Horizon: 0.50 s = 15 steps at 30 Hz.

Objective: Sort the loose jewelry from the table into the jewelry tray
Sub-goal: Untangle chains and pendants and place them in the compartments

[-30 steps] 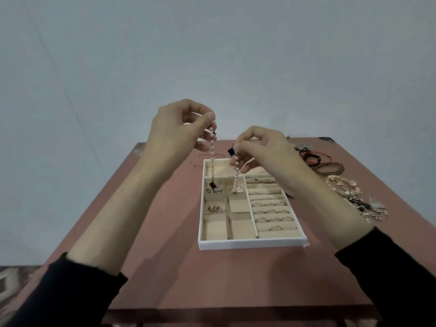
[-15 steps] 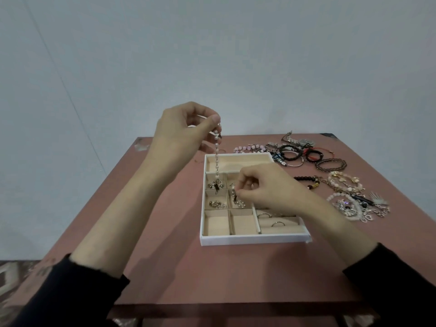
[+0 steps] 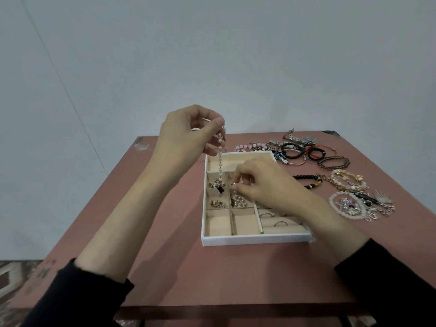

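**A:** Where is the pearl chain?

**B:** Strung between both hands. The left hand pinches one end high above the jewelry tray. The right hand pinches the other end low, just over a middle compartment where some beads lie coiled.

**A:** How to finish it well?

**B:** I'd lower the left hand slowly, feeding the strand into that one compartment. Its black charm hangs by the neighbouring cells, which hold small pieces, and it could snag there. Let go only once the chain is slack. More bracelets wait on the counter.
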{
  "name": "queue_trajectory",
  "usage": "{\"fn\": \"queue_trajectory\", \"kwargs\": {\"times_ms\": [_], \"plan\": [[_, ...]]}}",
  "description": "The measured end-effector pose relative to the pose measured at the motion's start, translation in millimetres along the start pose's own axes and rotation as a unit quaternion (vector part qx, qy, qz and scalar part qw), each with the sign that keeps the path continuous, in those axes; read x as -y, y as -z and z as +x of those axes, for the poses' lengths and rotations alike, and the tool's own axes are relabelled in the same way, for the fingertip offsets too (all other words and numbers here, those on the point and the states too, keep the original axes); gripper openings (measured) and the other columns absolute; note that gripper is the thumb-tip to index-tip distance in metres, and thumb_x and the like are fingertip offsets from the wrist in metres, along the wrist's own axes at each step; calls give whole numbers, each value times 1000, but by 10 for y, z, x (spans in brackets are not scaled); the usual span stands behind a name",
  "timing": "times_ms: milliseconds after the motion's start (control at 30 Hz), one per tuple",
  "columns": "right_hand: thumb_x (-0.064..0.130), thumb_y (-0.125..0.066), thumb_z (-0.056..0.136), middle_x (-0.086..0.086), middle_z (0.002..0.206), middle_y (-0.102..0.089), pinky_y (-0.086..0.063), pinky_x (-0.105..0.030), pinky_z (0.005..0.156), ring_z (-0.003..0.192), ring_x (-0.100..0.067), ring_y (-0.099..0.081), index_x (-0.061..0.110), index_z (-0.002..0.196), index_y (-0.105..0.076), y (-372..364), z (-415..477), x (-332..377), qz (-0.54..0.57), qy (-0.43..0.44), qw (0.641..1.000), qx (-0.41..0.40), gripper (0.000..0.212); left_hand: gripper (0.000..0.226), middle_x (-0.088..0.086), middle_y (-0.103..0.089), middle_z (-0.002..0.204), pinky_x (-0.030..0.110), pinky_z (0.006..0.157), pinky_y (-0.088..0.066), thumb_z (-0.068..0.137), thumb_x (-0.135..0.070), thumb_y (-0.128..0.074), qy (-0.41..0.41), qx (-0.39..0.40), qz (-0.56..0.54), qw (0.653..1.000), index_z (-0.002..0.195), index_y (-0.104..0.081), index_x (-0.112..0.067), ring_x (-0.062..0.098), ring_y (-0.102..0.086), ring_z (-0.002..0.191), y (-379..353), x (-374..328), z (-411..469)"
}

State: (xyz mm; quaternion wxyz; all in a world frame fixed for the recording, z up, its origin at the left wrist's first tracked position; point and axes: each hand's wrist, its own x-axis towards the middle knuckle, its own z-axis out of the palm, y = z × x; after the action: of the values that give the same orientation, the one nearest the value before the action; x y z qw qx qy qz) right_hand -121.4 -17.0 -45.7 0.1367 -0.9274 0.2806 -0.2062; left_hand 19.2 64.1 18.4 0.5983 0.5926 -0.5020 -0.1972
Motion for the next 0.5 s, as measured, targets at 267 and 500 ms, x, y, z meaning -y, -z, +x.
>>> {"fn": "queue_trajectory", "kwargs": {"times_ms": [267,500], "plan": [[24,-67,81,6,75,-60,-42,-19,66,73,-8,-55,22,81,-73,141,-106,-47,77,-11,996,46,6,5,9,-66,73,22,54,-51,88,-10,-60,-4,1,-10,1000,85,-63,-7,15,-64,57,-11,-15,21],[13,-63,85,2,71,-58,-43,-17,60,62,-1,-46,20,86,-70,213,-209,-297,240,-108,947,-182,10,5,11,-66,72,24,60,-56,88,-7,-59,-15,10,-29,999,87,-63,-4,18,-68,61,-89,-95,31]]}}
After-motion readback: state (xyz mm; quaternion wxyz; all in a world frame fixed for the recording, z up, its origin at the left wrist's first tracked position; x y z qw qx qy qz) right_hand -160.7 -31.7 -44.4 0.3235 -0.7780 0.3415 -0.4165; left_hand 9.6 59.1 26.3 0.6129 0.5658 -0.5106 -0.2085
